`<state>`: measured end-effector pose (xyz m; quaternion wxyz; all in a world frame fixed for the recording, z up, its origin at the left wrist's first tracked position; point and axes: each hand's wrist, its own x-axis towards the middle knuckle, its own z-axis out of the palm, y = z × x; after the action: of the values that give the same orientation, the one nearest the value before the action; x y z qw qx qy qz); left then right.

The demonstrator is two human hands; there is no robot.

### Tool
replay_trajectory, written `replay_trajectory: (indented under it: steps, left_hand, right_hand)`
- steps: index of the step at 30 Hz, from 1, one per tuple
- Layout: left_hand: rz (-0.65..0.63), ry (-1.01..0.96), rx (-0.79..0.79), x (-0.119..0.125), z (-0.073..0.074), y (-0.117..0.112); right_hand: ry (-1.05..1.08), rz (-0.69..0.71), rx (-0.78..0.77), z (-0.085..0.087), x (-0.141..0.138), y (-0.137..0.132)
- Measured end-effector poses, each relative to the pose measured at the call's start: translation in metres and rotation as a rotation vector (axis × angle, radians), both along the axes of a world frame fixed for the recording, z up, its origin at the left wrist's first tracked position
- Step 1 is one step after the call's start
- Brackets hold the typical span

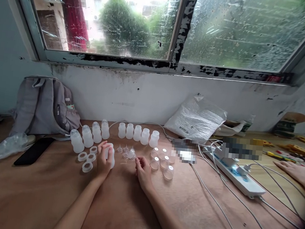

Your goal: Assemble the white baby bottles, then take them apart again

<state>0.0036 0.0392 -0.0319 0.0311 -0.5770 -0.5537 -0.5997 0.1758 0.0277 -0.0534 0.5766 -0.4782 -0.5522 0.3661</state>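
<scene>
My left hand [104, 160] is wrapped round a frosted baby bottle [112, 157] that stands upright on the table. My right hand [142, 170] pinches a clear bottle teat [131, 154] between thumb and fingertips. More clear teats [119, 149] lie just left of it. Several white rings [87, 166] rest left of my left hand. Beyond them stand several bottles with domed tops [87, 136]. A row of open-necked bottles [137, 133] lines the back. Right of my right hand are several clear caps [168, 172].
A grey backpack [45, 105], a black phone [34, 152] and a clear plastic bag [8, 148] lie at left. On the right are a white power strip [242, 181] with cables and a silvery plastic package [197, 120]. Another person's hand [294, 173] rests at far right.
</scene>
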Motion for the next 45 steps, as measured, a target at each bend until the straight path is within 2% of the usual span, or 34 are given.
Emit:
replay_trajectory:
  steps: [5,8,14,17,26,34,40,45]
  left_hand:
    - [-0.269,0.104,-0.144,0.011,-0.014,-0.006]
    - [-0.349,0.195,-0.274,0.014,-0.019,-0.006]
    - [-0.421,0.367,-0.320,0.006,-0.012,-0.008]
    - [-0.479,0.362,-0.330,0.001,-0.007,-0.010]
    - [-0.508,0.376,-0.271,0.000,-0.005,-0.015]
    - [-0.541,0.457,-0.232,0.000,-0.003,-0.017]
    - [-0.530,0.479,-0.210,0.001,-0.005,-0.016]
    - [-0.516,0.460,-0.205,-0.001,-0.003,-0.016]
  right_hand:
    - [0.056,0.060,-0.016,0.004,0.002,0.000]
    - [0.082,0.073,-0.012,0.005,0.004,0.003]
    - [0.087,0.081,-0.009,0.007,0.011,0.008]
    - [0.060,0.105,-0.018,0.009,0.014,0.009]
    - [0.009,0.131,-0.051,0.014,0.019,0.008]
    - [0.132,0.131,-0.159,0.012,0.020,0.011]
    - [0.041,0.120,-0.190,0.011,0.022,0.013]
    - [0.005,0.170,-0.193,0.014,0.022,0.011]
